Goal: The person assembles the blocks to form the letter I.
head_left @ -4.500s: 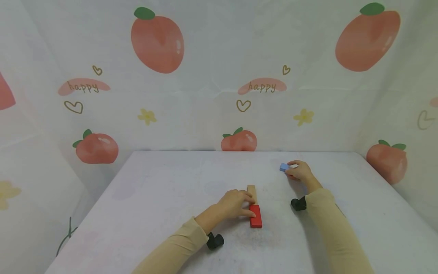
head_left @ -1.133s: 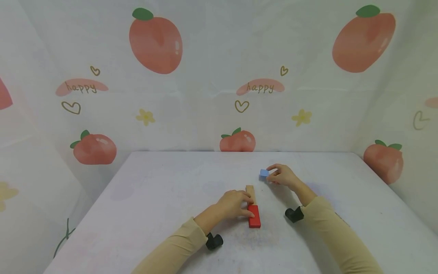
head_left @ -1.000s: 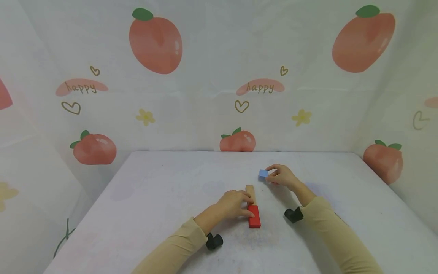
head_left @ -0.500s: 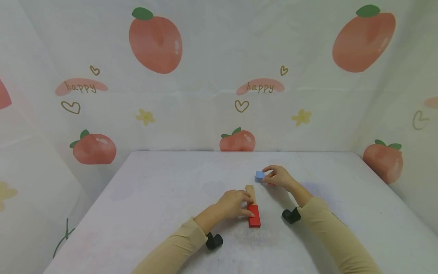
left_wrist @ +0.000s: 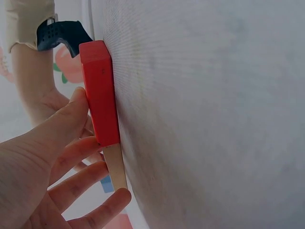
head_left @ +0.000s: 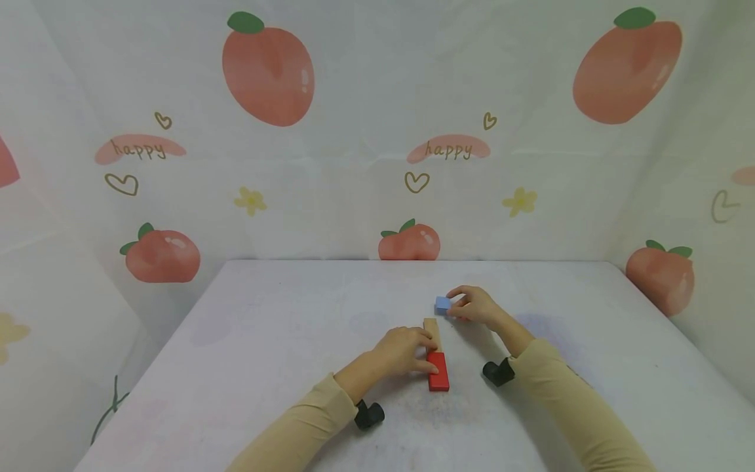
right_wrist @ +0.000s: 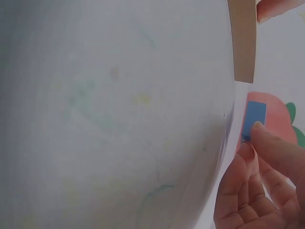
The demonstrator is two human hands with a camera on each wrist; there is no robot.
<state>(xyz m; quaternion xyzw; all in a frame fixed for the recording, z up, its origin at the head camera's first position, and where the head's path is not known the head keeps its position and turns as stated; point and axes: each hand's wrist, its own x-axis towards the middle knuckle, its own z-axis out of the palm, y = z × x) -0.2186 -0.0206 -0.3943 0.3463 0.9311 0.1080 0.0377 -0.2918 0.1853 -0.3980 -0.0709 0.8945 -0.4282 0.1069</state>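
Observation:
A red rectangular block [head_left: 439, 375] and a plain wooden block [head_left: 432, 325] lie end to end in a line on the white table [head_left: 283, 341]. My left hand [head_left: 402, 351] rests on them from the left, thumb tip on the red block and fingertips along the wooden one. Those fingers look spread and relaxed in the left wrist view. Just beyond the far end of the wooden block, my right hand [head_left: 476, 308] pinches a small blue block [right_wrist: 255, 120] between thumb and fingers. Its fingertips cover the blue block's right side in the head view.
Each sleeve cuff carries a black wrist camera, the left one [head_left: 369, 416] low over the table and the right one [head_left: 499, 372] to the right of the red block. A peach-printed cloth [head_left: 354, 131] hangs behind the table's far edge.
My right hand has carried the blue block leftward and slightly nearer, from the table's far right to the end of the wooden block. My left hand and the two lined-up blocks stay put.

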